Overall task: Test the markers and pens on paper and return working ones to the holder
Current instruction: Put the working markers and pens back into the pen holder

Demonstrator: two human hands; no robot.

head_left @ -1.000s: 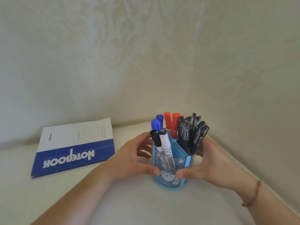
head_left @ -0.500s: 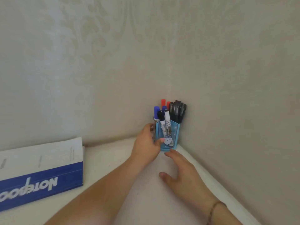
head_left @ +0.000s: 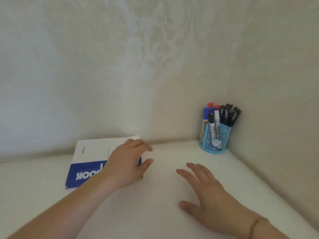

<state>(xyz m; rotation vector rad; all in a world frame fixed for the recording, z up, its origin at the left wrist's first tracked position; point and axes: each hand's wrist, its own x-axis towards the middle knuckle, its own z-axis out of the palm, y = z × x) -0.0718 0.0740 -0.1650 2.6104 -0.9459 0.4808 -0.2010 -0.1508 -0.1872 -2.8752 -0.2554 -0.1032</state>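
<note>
Head view — holder, pens, markers

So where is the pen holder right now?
In the head view, the pen holder stands at right in the corner where the walls meet, apart from both hands and the notebook.

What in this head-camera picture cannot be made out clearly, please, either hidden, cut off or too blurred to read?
- Notebook: the left hand covers its right part, so the cover word reads only in part.
- Holder: how many pens it holds; the black ones bunch together, too small to count.
- Left hand: whether it touches the notebook; motion blur.
- Right hand: whether it rests on the surface or hovers.
- Both forearms: cut off by the bottom edge.
</note>
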